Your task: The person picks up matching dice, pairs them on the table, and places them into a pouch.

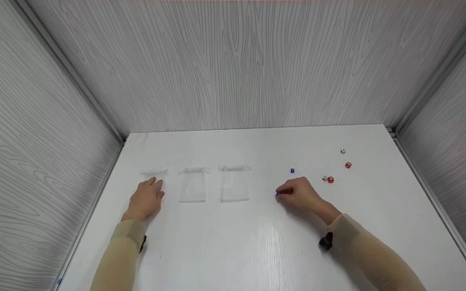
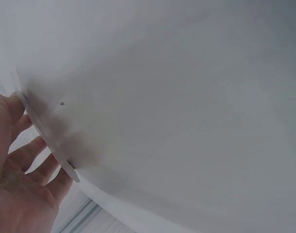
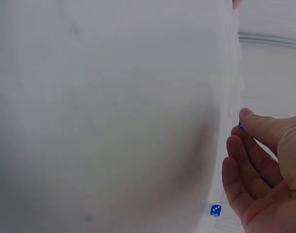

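Note:
Three sheer white drawstring pouches lie in a row on the white table. My left hand [image 1: 146,199] rests on the leftmost pouch [image 1: 155,173], covering most of it, its fingers reaching toward the drawstring end. Close beside it are the middle pouch [image 1: 193,186] and the right pouch [image 1: 234,184]. Between thumb and forefinger, my right hand [image 1: 299,195] pinches a small blue die [image 3: 241,125], low over the table to the right of the pouches. A second blue die [image 1: 292,170] sits just beyond that hand.
To the right lie two red dice, one nearer [image 1: 330,180] and one farther [image 1: 348,165]. A small white die [image 1: 325,178] sits against the nearer red one, and another white die [image 1: 343,151] lies farther back. Grey wood-grain panels [image 1: 233,64] enclose the table on three sides.

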Demonstrator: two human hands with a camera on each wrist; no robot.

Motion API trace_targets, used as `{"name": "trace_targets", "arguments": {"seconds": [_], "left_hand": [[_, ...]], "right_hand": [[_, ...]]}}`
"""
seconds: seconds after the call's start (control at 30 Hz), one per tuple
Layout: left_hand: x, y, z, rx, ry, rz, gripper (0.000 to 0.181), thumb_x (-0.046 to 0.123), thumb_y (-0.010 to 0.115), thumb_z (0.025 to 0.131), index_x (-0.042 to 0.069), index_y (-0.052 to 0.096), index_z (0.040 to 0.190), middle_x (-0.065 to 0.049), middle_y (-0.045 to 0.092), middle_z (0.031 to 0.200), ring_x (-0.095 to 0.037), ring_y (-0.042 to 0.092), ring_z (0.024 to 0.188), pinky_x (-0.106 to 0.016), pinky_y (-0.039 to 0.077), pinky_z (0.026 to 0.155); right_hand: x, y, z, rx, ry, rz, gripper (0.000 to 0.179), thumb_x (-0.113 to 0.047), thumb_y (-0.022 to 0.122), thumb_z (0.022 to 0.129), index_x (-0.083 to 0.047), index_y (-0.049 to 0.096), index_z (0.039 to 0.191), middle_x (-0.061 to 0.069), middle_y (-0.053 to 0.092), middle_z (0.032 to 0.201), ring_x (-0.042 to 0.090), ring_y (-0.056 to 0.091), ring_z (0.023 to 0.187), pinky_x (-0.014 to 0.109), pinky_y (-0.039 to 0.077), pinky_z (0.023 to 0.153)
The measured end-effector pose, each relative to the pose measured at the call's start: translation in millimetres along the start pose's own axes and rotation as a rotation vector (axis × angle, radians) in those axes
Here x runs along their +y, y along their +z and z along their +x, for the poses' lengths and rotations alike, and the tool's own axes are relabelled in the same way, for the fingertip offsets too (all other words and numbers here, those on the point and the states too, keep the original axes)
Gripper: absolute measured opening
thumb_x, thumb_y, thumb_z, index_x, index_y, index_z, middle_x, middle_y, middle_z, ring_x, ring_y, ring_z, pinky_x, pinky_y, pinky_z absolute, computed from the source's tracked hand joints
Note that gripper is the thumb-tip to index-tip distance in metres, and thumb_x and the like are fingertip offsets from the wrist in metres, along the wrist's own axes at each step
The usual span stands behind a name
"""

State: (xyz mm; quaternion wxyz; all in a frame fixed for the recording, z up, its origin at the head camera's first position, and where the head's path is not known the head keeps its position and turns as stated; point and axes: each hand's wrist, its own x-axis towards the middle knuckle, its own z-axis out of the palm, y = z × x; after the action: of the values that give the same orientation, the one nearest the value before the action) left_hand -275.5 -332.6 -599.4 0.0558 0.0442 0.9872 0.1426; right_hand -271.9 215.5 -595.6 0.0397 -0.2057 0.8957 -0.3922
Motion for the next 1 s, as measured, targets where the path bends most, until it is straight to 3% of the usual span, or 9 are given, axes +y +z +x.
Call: {"name": "trace_targets", "arguments": {"seconds": [0.2, 0.43, 0.67, 1.0], "left_hand": [[1.3, -0.3, -1.5, 0.014, 0.003, -0.002, 0.053, 0.019, 0.053, 0.117, -0.004, 0.048, 0.165, -0.034, 0.039, 0.176, -0.061, 0.037, 0.162, -0.073, 0.037, 0.132], [4.1, -1.3, -1.9, 0.013, -0.001, 0.007, 0.054, 0.019, 0.052, 0.118, -0.004, 0.048, 0.166, -0.034, 0.038, 0.177, -0.06, 0.037, 0.162, -0.072, 0.036, 0.133], [3.0, -0.5, -0.8, -0.004, -0.013, -0.003, 0.055, 0.02, 0.052, 0.118, -0.003, 0.046, 0.167, -0.034, 0.036, 0.178, -0.06, 0.034, 0.164, -0.073, 0.035, 0.133], [4.9, -1.0, -0.1, -0.019, -0.029, 0.007, 0.056, 0.022, 0.049, 0.119, -0.002, 0.044, 0.169, -0.033, 0.033, 0.18, -0.058, 0.031, 0.166, -0.073, 0.033, 0.134]], "right_hand": [[-7.8, 12.8, 7.7, -0.05, 0.016, 0.009, 0.02, -0.003, 0.085, 0.096, -0.008, 0.089, 0.116, 0.007, 0.088, 0.109, 0.026, 0.083, 0.105, 0.046, 0.069, 0.097], [-7.9, 20.8, 13.0, -0.057, -0.014, -0.043, 0.019, -0.007, 0.089, 0.094, -0.009, 0.09, 0.112, 0.005, 0.087, 0.102, 0.02, 0.08, 0.096, 0.035, 0.067, 0.089], [-9.8, 23.4, 13.5, -0.069, -0.004, -0.016, 0.018, -0.005, 0.09, 0.092, -0.007, 0.09, 0.11, 0.006, 0.086, 0.101, 0.021, 0.079, 0.096, 0.036, 0.067, 0.089], [-11.0, 25.7, 13.9, -0.075, -0.044, -0.109, 0.015, -0.008, 0.088, 0.094, -0.011, 0.091, 0.109, 0.004, 0.085, 0.101, 0.02, 0.078, 0.096, 0.037, 0.064, 0.088]]}}
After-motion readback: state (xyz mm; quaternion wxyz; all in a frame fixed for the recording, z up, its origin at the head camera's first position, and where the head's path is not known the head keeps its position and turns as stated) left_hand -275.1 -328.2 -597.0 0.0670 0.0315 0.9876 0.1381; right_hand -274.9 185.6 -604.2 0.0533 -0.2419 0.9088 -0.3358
